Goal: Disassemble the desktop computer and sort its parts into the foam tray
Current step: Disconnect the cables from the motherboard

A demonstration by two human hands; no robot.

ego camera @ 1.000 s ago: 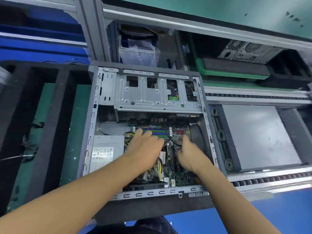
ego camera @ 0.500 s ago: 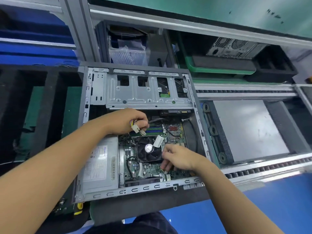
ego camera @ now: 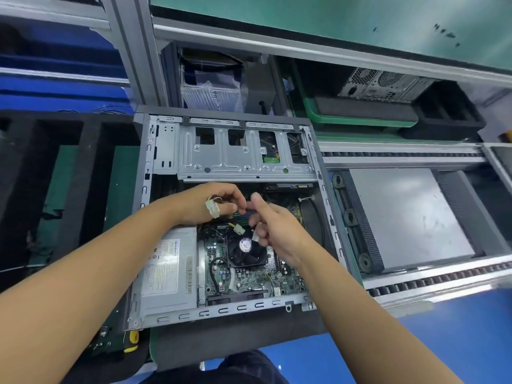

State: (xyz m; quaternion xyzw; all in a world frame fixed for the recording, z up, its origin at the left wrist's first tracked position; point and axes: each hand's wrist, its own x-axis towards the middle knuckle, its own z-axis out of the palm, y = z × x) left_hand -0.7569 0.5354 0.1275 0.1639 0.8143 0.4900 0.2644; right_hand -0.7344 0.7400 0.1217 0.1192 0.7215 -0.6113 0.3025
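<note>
An open grey computer case lies on its side in front of me. Inside are a silver power supply, a green motherboard and a black CPU fan. A metal drive cage spans the case's far end. My left hand hovers over the board, shut on a bundle of power cables with a white plug. My right hand is just right of it, fingers curled around another white connector. A third white plug dangles between the hands.
A black foam tray with long slots sits left of the case. To the right is a roller conveyor with a grey side panel. Behind it are a green bin, another computer case and bagged parts. A yellow-handled tool lies near left.
My left hand has kept hold of the cable bundle near the drive cage. My right hand rose from the board's near edge toward the left hand, now carrying a white connector.
</note>
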